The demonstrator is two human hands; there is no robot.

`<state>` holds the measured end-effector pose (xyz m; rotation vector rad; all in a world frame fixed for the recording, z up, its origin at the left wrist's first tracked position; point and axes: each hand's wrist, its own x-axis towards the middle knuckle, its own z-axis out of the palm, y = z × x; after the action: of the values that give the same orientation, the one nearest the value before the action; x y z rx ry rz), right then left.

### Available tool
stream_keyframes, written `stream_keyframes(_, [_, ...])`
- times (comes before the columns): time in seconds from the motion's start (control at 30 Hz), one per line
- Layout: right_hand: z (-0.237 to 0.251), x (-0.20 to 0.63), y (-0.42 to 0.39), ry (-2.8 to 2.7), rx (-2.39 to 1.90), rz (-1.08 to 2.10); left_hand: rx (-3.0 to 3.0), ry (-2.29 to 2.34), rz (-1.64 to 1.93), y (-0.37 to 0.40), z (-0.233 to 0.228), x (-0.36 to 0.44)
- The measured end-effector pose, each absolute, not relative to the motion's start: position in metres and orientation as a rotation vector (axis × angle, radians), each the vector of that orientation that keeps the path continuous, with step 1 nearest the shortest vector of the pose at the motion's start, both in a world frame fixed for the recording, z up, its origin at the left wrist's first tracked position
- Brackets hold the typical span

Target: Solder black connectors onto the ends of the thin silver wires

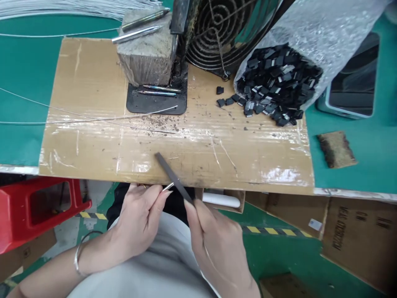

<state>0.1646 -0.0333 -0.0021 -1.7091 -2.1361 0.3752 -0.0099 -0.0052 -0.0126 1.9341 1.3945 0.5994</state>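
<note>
The left hand (139, 219) has its grip clenched around a slim silver rod (167, 187), whose exposed end points up and away to the right. The right hand (217, 244) grasps a flat dark file (173, 175) near its lower end. The file slants across the rod's end, and its far end reaches over the front of a cardboard sheet (93, 157) on the green worktop (25, 82). Whether file and rod touch cannot be told. Farther back, a grey block (145, 68) bears two metal tips (136, 34); to the right, small black pieces (279, 78) spill from a clear bag (335, 41).
</note>
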Motion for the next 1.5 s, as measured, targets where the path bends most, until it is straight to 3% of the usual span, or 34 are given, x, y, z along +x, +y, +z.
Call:
stream_keyframes(0.5, [-0.002,0.162,-0.030,-2.146,-1.710,0.367,2.285,1.460,0.639,-0.005,-0.019,-0.008])
stream_keyframes(1.5, [-0.007,0.162,-0.027,-2.110,-1.691,0.366,1.740,1.359,0.614,-0.005,-0.012,-0.010])
